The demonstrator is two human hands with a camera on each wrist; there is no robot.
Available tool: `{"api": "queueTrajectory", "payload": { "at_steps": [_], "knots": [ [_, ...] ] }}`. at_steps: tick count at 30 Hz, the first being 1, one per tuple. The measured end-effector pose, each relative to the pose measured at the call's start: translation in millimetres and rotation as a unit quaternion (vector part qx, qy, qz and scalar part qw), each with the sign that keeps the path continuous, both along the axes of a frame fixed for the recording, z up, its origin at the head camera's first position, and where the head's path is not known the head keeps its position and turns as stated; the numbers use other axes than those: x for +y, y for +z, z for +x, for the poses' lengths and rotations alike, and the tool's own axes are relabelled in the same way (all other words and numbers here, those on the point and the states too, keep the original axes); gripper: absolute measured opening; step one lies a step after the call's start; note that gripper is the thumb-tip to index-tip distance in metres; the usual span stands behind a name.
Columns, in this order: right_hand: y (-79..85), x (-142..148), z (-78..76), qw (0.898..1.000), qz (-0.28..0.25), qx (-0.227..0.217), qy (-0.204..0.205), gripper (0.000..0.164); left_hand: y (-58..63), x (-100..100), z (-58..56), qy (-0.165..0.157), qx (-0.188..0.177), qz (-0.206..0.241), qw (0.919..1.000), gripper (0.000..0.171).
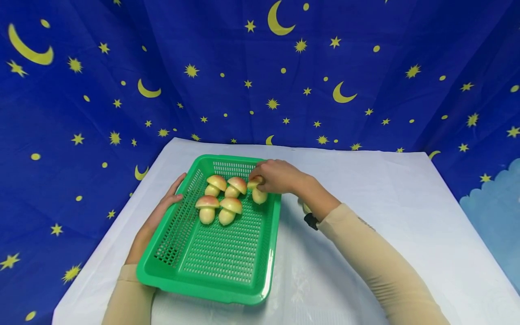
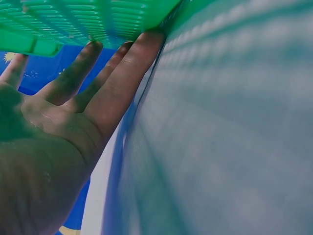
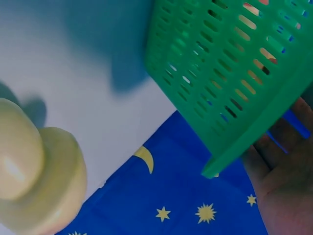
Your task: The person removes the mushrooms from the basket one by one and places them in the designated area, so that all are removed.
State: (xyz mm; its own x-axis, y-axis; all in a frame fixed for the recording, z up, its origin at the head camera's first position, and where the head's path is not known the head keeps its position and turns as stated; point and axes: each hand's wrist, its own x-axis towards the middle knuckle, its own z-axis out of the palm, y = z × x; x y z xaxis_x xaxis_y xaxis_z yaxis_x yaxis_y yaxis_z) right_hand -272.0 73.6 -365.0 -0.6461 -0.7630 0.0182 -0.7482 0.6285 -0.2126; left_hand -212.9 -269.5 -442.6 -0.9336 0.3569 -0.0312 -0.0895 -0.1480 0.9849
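Observation:
A green perforated plastic basket (image 1: 221, 253) holds several toy mushrooms with yellow stems and reddish caps, one (image 1: 230, 210) at the front of the cluster. My left hand (image 1: 160, 212) holds the basket's left side, thumb at the rim. In the left wrist view its fingers (image 2: 115, 83) reach nearly straight against the basket's underside. Over the far right rim, my right hand (image 1: 280, 176) pinches a toy mushroom (image 1: 259, 195) by its cap inside the basket. In the right wrist view that hand (image 3: 288, 171) is partly hidden by the basket, and the pinched mushroom is unclear.
Another pale toy mushroom (image 3: 44, 186) lies on the white table (image 1: 406, 234), right of the basket and mostly hidden under my right wrist in the head view. A black strap (image 1: 311, 221) shows at that wrist. A blue star-and-moon cloth (image 1: 227, 54) hangs behind the table.

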Motion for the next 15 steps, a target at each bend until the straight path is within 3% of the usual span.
{"api": "queueTrajectory", "payload": {
  "at_steps": [6, 15],
  "knots": [
    [8.6, 1.7, 2.4, 1.000, -0.010, 0.008, 0.005, 0.032, 0.7, 0.5, 1.1, -0.001, -0.005, -0.003, 1.0000, 0.065],
    [19.4, 9.3, 6.4, 0.999, -0.036, 0.014, -0.011, 0.030, -5.2, -0.5, -8.1, 0.009, 0.055, 0.033, 0.9979, 0.072]
  ]
}}
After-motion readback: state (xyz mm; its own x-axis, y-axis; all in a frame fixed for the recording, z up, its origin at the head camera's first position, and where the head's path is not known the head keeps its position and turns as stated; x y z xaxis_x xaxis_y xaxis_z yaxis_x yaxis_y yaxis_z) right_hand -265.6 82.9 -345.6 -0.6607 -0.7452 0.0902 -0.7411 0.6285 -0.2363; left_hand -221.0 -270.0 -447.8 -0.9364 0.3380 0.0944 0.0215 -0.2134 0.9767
